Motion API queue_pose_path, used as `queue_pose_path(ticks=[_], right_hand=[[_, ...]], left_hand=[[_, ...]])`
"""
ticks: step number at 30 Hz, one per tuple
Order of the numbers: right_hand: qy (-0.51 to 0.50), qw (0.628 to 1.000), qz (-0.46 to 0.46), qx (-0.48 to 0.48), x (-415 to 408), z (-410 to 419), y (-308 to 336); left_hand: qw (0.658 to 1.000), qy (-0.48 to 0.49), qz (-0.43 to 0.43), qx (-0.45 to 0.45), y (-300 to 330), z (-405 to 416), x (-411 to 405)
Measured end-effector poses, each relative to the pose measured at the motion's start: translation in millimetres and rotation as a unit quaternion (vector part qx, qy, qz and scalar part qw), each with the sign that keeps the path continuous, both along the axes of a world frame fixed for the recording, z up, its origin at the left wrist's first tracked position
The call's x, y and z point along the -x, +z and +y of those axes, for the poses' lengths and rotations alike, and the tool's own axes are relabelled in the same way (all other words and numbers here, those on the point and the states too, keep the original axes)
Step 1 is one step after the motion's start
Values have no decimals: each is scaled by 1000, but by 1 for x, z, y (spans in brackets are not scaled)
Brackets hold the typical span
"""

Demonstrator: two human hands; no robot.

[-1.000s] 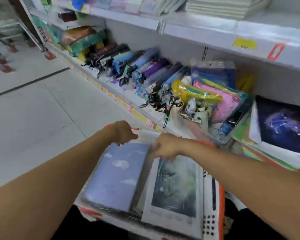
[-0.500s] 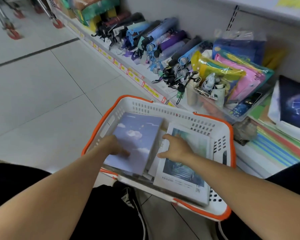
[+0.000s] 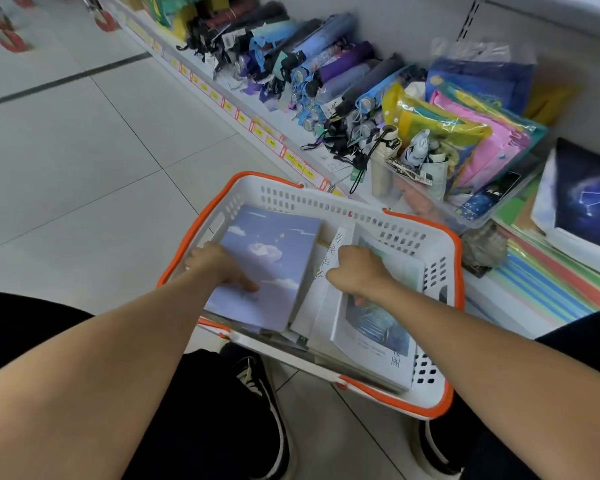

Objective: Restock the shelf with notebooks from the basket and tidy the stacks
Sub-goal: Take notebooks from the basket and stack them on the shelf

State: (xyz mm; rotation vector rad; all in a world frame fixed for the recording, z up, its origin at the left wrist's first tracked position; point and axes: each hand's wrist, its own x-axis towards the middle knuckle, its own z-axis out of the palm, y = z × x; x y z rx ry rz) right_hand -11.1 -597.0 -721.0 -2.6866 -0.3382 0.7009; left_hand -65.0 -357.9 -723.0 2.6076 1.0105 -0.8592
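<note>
A white basket [image 3: 329, 199] with an orange rim sits on the tiled floor [image 3: 84, 161] just in front of the bottom shelf [image 3: 520, 299], with notebooks lying flat inside it. The left hand [image 3: 219, 265] grips the left edge of a lavender cloud-cover notebook [image 3: 267, 258] on the basket's left side, thumb pressed on the cover and fingers curled under its edge. The right hand [image 3: 357, 271] holds the white-bordered landscape notebook [image 3: 378, 327] on the basket's right side, fingers curled over its left edge with a fingertip showing beneath the cover. Between the two lies a white notebook with vertical characters [image 3: 321, 271], partly covered by both.

On the shelf, at its right end, a dark constellation-cover notebook [image 3: 589, 199] tops a stack, resting on striped coloured folders [image 3: 548, 289]. Just left of it stands a clear bin [image 3: 430, 202] with bright plastic pouches [image 3: 471, 133], and further left a row of folded umbrellas [image 3: 312, 64] runs along the shelf. Yellow price tags [image 3: 271, 142] line the shelf's front edge. A black shoe [image 3: 257, 403] shows below the basket's near rim.
</note>
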Motion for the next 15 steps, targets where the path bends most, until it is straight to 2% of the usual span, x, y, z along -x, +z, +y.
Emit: queue_pose_path(ticks=[4,7,10,15], right_hand=[[-8,1000,14,25,-13,-5,12],[-13,1000,-14,25,-21,-6,26],[-21,999,-29,-34,-26,4,46],[-32,977,-46,-206,-13,31,57]], left_hand=[[991,32,-107,70,7,4,-2],[948,75,-160,265,10,-2,-5],[894,85,-183,400,17,-15,-6],[857,83,-174,477,26,-26,-5]])
